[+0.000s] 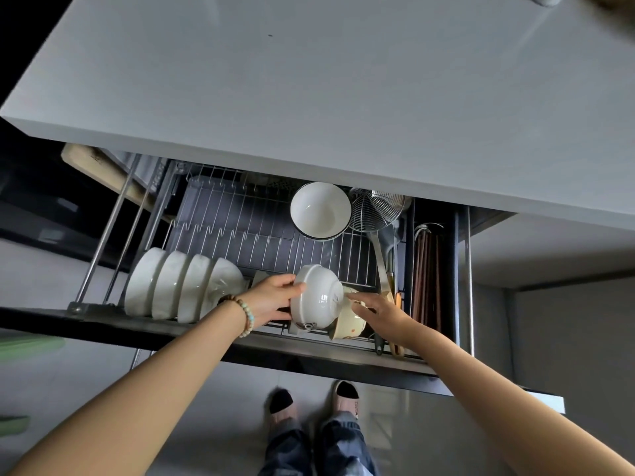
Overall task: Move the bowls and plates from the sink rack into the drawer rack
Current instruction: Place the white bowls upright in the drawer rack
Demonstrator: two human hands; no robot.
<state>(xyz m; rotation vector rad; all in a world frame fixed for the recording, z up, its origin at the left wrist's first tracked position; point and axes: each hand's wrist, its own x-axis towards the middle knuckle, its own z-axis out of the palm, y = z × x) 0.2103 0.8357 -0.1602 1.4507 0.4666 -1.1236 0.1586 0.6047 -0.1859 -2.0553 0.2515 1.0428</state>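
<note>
The open drawer rack point(261, 231) is a wire grid under the counter. My left hand point(275, 297) grips a white bowl point(318, 297) turned on its side at the rack's front. My right hand point(376, 312) touches that bowl's right side with extended fingers, above a cream bowl point(348, 324) leaning in the rack. Several white bowls point(182, 286) stand on edge in a row at the front left. One white bowl point(320, 210) sits upright at the back. The sink rack is out of view.
A wire skimmer point(374, 209) lies at the back right with its handle toward me. Dark chopsticks point(427, 276) fill the right compartment. A wooden board point(99, 170) sits at the left. The grey countertop point(343, 91) overhangs the drawer. My feet point(314, 401) stand below.
</note>
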